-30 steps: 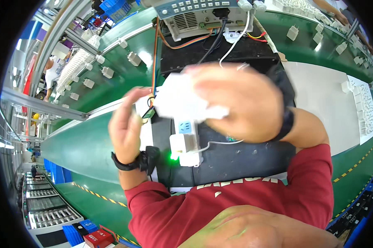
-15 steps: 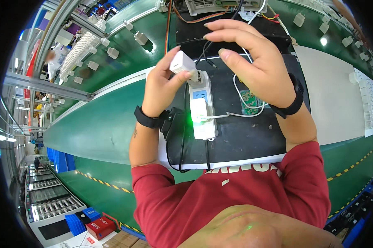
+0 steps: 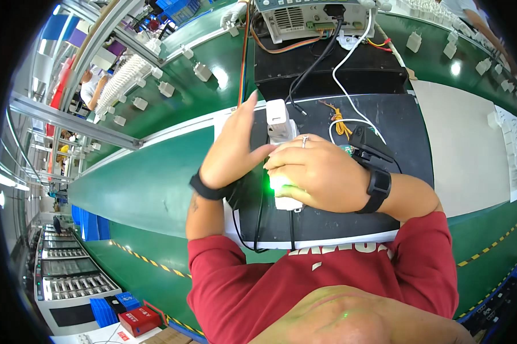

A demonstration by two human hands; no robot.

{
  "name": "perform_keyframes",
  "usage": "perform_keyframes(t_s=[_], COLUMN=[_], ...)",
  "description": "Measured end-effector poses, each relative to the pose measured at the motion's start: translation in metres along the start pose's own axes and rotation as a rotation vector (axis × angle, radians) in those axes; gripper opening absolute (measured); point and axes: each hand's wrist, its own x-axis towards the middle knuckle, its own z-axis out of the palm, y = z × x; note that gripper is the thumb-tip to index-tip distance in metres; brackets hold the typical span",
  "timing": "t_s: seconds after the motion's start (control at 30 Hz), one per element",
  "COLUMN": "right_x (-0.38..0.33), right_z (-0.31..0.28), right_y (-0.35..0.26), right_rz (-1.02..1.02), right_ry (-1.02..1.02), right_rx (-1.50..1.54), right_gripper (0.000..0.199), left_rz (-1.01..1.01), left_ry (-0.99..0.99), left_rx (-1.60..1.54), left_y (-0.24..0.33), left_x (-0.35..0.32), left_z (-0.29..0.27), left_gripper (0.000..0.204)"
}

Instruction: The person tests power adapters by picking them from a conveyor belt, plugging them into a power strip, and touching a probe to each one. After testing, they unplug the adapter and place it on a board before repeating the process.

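Note:
A white plug adapter (image 3: 277, 116) stands in the far end of a long white socket block (image 3: 287, 202) that lies on a black mat (image 3: 339, 221). My right hand (image 3: 318, 172) lies across the block with its fingers curled over it, and a green light (image 3: 277, 183) glows under the fingertips. My left hand (image 3: 235, 150) is just left of the adapter. Its fingers are stretched out and its thumb reaches toward the block, next to my right fingertips. Both wrists carry black bands.
A green conveyor belt (image 3: 155, 189) carries several white adapters (image 3: 202, 71). A grey instrument (image 3: 304, 20) with black, white and orange cables stands behind the mat. A white sheet (image 3: 470, 155) lies to the right. Blue bins and a red box (image 3: 138, 321) sit lower left.
My left hand has set the white adapter down into the block and let go of it. My right hand has dropped from above onto the block, covering the green light.

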Motion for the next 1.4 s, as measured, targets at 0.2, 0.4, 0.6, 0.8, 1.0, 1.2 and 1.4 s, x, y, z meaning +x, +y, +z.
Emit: perform_keyframes(t_s=[0.2, 0.4, 0.6, 0.8, 1.0, 1.2, 1.4], right_x=[-0.001, -0.003, 0.012, 0.054, 0.037, 0.040, 0.033], right_z=[0.011, 0.035, -0.006, -0.014, 0.001, 0.002, 0.008], right_y=[0.004, 0.010, -0.015, 0.037, 0.064, 0.049, 0.061], right_rz=[-0.080, -0.224, -0.118, 0.457, 0.441, 0.374, 0.346], right_ry=[0.138, 0.299, 0.373, 0.271, 0.179, 0.272, 0.331], right_rx=[-0.002, -0.323, -0.081, 0.267, 0.333, 0.110, 0.221], right_gripper=[0.019, 0.016, 0.007, 0.020, 0.021, 0.021, 0.019], left_rz=[0.177, 0.130, 0.092, 0.180, 0.202, 0.203, 0.192], left_ry=[-0.398, -0.304, -0.274, -0.243, -0.314, -0.280, -0.315], left_rx=[-0.144, 0.005, -0.065, -0.008, -0.130, -0.018, 0.009], left_y=[0.018, 0.016, 0.017, 0.019, 0.017, 0.022, 0.028], left_x=[-0.021, -0.021, -0.019, -0.022, -0.017, -0.021, -0.019], left_z=[-0.033, -0.018, -0.016, -0.004, 0.002, 0.004, 0.002], left_gripper=[0.059, 0.040, 0.035, 0.047, 0.055, 0.049, 0.049])
